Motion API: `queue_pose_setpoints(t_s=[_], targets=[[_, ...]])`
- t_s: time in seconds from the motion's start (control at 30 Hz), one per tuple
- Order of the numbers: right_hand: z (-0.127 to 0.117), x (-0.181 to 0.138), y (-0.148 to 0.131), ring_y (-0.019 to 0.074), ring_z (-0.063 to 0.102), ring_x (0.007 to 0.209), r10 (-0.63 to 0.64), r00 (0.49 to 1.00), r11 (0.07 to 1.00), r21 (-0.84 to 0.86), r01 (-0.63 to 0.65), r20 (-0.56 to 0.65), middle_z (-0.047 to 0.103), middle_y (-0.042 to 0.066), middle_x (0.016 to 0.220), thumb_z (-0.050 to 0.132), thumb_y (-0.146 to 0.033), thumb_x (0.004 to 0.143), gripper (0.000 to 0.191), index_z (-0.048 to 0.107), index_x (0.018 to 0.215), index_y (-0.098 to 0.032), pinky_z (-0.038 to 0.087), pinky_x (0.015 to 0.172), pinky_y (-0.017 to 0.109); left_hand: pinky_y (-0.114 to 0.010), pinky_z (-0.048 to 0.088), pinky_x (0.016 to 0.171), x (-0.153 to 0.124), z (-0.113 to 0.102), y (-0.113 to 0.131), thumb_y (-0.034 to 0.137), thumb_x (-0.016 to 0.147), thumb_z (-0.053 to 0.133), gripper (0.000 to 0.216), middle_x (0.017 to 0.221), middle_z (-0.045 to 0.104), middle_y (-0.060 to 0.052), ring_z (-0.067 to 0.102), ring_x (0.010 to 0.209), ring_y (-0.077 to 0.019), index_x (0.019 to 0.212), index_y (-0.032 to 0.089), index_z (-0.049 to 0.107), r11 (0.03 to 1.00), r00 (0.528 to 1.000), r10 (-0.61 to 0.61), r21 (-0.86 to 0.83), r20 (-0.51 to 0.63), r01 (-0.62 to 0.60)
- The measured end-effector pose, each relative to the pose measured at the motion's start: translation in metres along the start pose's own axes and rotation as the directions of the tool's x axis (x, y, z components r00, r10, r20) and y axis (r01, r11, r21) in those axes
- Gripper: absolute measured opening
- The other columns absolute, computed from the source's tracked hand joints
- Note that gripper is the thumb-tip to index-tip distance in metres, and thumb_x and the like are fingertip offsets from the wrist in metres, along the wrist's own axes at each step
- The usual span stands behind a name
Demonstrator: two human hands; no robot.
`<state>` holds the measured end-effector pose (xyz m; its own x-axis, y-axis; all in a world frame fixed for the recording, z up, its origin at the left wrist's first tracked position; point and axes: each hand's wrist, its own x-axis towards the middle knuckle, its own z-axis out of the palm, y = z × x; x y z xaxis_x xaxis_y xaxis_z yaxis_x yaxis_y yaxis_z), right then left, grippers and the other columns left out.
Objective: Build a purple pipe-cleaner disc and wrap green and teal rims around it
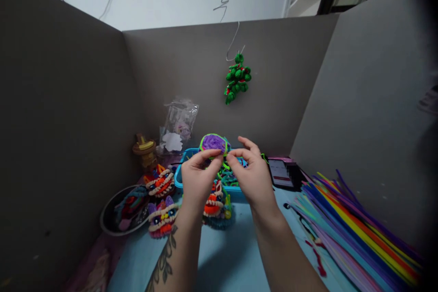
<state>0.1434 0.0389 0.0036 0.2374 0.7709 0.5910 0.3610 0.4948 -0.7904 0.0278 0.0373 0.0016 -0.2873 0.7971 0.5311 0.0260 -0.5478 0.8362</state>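
Observation:
A purple pipe-cleaner coil (pixel 212 142) with a lime-green rim is held up in front of me, its flat face toward the camera. My left hand (pixel 200 171) pinches its lower edge between thumb and fingertips. Close beside it, my right hand (pixel 249 171) has thumb and forefinger pressed together at the coil's lower right, where a bit of lime-green pipe cleaner shows; its other fingers are lifted. Behind and below both hands stands a blue basket (pixel 178 175) holding cut pipe-cleaner pieces (pixel 227 175). Under the hands sits an orange and cream pipe-cleaner figure (pixel 215 205), partly hidden by my left wrist.
Two more figures (pixel 160 182) (pixel 163 219) and a dark bowl (pixel 106 219) stand left. Long coloured pipe cleaners (pixel 362 228) fan out right, near a phone (pixel 281 173). A green pipe-cleaner piece (pixel 237 77) hangs on the grey partition (pixel 185 64). A plastic bag (pixel 181 116) leans behind.

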Motion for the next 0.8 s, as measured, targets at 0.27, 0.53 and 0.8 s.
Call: queue_pose_setpoints(t_s=[0.27, 0.53, 0.8], targets=[[-0.001, 0.002, 0.005, 0.0286, 0.052, 0.117, 0.059, 0.995, 0.988, 0.136, -0.069, 0.079, 0.053, 0.012, 0.13, 0.061, -0.036, 0.078, 0.02, 0.07, 0.072, -0.019, 0.039, 0.097, 0.044, -0.028, 0.054, 0.073, -0.002, -0.001, 0.002, 0.021, 0.073, 0.071, 0.01, 0.08, 0.077, -0.003, 0.069, 0.076, -0.0178, 0.081, 0.018, 0.075, 0.989, 0.997, 0.065, 0.133, 0.045, -0.071], [-0.002, 0.007, 0.011, 0.028, 0.049, 0.121, 0.118, 0.979, 0.915, 0.364, -0.173, 0.168, 0.051, 0.014, 0.132, 0.068, -0.044, 0.07, 0.027, 0.065, 0.066, -0.018, 0.043, 0.093, 0.041, -0.029, 0.054, 0.072, -0.001, -0.001, 0.006, 0.021, 0.07, 0.073, 0.011, 0.08, 0.077, -0.005, 0.07, 0.075, -0.0196, 0.08, 0.018, 0.077, 0.997, 0.991, 0.029, 0.074, 0.128, -0.039], [-0.007, 0.008, 0.012, 0.0295, 0.044, 0.127, 0.087, 0.952, 0.893, 0.4, -0.205, 0.293, 0.053, 0.012, 0.13, 0.068, -0.044, 0.073, 0.032, 0.06, 0.057, -0.018, 0.038, 0.098, 0.042, -0.028, 0.054, 0.071, 0.002, -0.004, 0.005, 0.022, 0.07, 0.072, 0.014, 0.08, 0.077, -0.006, 0.069, 0.074, -0.0182, 0.081, 0.016, 0.077, 0.984, 0.972, -0.09, -0.131, 0.217, 0.121]])
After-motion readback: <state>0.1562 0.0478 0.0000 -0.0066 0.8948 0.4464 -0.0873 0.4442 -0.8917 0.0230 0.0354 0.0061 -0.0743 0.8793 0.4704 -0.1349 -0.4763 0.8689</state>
